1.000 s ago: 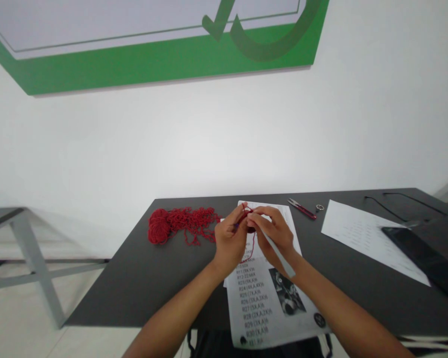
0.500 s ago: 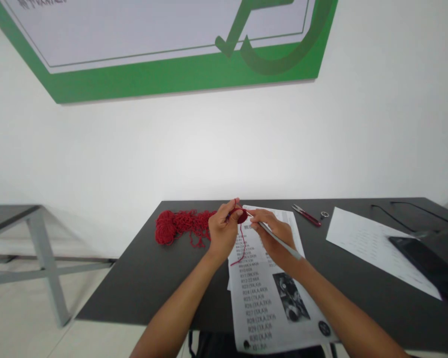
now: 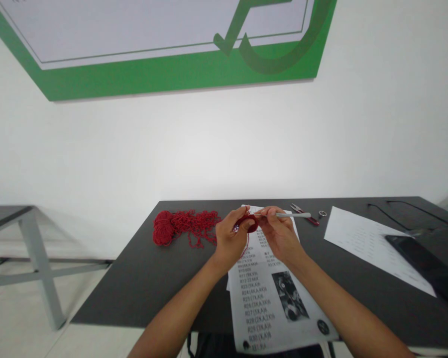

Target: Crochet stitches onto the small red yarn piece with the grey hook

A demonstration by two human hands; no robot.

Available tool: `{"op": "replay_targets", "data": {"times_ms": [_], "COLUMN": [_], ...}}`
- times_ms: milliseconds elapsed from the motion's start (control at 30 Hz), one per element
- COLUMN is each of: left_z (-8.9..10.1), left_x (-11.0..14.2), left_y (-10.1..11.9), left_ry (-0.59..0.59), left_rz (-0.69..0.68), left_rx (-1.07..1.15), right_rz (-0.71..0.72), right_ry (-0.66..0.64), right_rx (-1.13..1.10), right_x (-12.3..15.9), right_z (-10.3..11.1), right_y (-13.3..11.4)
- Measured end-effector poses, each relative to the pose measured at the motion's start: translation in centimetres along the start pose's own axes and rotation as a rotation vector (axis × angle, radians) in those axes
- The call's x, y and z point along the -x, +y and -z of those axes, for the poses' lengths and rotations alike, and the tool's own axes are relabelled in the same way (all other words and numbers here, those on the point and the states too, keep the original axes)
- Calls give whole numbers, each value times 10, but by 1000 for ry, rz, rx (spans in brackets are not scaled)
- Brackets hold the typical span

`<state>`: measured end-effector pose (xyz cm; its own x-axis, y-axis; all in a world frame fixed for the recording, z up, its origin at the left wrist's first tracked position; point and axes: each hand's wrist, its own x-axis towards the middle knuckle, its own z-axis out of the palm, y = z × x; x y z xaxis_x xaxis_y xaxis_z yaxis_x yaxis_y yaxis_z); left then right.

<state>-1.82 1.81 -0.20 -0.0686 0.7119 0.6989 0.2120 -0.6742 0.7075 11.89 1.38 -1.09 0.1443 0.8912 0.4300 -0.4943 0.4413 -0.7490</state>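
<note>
My left hand (image 3: 229,236) is closed on a small piece of red crochet work (image 3: 251,223), with a strand of yarn up by its forefinger. My right hand (image 3: 280,231) pinches a crochet hook (image 3: 293,215) with a pale grey handle that points to the right. The hook's thin metal tip meets the edge of the red piece; the exact stitch is too small to make out. A loose red tail hangs below the work. Left of my hands lies a tangled heap of red yarn (image 3: 196,223) joined to a ball of red yarn (image 3: 163,228).
Beneath my hands a printed pattern sheet (image 3: 254,303) overhangs the front edge of the dark table (image 3: 142,283). To the right are red-handled thread snips (image 3: 311,220), a small ring (image 3: 322,214), another paper (image 3: 354,238), a black phone (image 3: 418,258) and glasses (image 3: 392,216).
The crochet hook has swung from slanting down along my right palm to nearly level, pointing right. Both hands have shifted slightly right and turned with the red piece.
</note>
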Motion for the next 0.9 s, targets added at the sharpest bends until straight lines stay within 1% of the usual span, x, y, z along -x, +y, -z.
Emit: {"op": "replay_targets", "data": {"times_ms": [133, 200, 267, 333, 433, 500, 567, 667, 733, 900], "left_z": [1, -1, -6, -12, -17, -16, -13, -5, -1, 4], "left_x": [4, 6, 10, 12, 12, 8, 3, -3, -6, -10], "left_y": [1, 0, 0, 1, 3, 2, 0, -3, -3, 1], "left_ry": [-8, -18, -20, -16, -32, -37, -22, -21, -44, -80], "left_rz": [-38, -13, 87, 255, 499, 581, 573, 481, 437, 439], "left_rx": [-54, -12, 107, 289, 578, 693, 724, 691, 673, 741], "right_rz": [288, 420, 486, 504, 537, 549, 518, 420, 373, 289], "right_ry": [-26, -58, -76, -76, -65, -81, -126, -162, -163, -179], "right_rx": [432, 664, 821, 891, 924, 912, 825, 671, 625, 533], "right_x": [7, 11, 13, 13, 12, 10, 8, 4, 3, 9], "right_z": [2, 2, 4, 8, 10, 9, 7, 3, 2, 7], "right_y": [-7, -9, -10, -8, -7, -10, -16, -23, -24, -18]}}
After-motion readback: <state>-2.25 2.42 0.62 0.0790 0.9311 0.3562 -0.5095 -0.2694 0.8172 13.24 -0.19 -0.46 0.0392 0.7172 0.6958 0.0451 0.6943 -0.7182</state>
